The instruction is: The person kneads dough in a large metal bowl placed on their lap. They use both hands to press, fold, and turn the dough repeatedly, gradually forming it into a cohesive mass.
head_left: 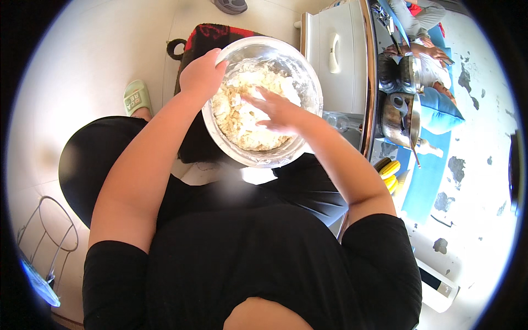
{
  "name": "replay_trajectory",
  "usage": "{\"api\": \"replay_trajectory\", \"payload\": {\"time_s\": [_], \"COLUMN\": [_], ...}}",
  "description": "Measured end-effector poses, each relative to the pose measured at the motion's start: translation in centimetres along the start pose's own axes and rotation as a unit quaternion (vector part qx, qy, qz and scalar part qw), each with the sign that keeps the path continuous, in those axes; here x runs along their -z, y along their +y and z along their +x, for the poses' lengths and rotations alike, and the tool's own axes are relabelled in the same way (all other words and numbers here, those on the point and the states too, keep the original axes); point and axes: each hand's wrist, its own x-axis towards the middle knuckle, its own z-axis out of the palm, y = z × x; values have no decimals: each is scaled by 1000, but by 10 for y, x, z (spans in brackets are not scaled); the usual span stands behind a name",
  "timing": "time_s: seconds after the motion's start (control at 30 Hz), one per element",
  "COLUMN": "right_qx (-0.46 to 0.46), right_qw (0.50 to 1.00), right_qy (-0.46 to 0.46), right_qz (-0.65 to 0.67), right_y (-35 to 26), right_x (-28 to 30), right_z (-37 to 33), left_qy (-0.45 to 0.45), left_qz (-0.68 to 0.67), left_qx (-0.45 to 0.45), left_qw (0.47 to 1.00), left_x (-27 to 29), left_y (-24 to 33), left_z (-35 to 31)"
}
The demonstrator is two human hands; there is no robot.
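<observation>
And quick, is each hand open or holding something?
Left hand: closed, holding the metal bowl by its rim.
Right hand: open, at the crumbly dough.

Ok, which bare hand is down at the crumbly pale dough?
The right bare hand, spread over the crumbly pale dough inside the round silver metal bowl. The left bare hand instead grips the bowl's upper-left edge.

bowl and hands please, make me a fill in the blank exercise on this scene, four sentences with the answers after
1. The left hand grips the bowl by its ____ (three letters).
2. The hand at the dough is the ____ one.
3. The slipper is pale ____ in colour.
4. The shirt is ____ in colour.

Missing words: rim; right; green; black.
</observation>
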Motion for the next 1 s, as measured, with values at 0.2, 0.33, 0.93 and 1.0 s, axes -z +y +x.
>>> {"api": "replay_trajectory", "payload": {"time_s": [0.2,0.33,0.93,1.0], "right_qx": [-253,-344,45,53], "right_qw": [897,836,998,995], "right_qy": [49,67,13,20], "right_qz": [359,422,-44,-77], "right_y": [59,92,-9,0], "right_x": [4,-32,-21,-39], "right_z": [-8,57,-42,-43], "left_qy": [2,19,-7,-7], "left_qz": [26,29,5,-4], "left_qx": [9,-40,23,19], "left_qw": [1000,999,1000,1000], "left_x": [10,3,6,3], "left_y": [13,10,7,8], "left_z": [-8,-7,-4,-4]}}
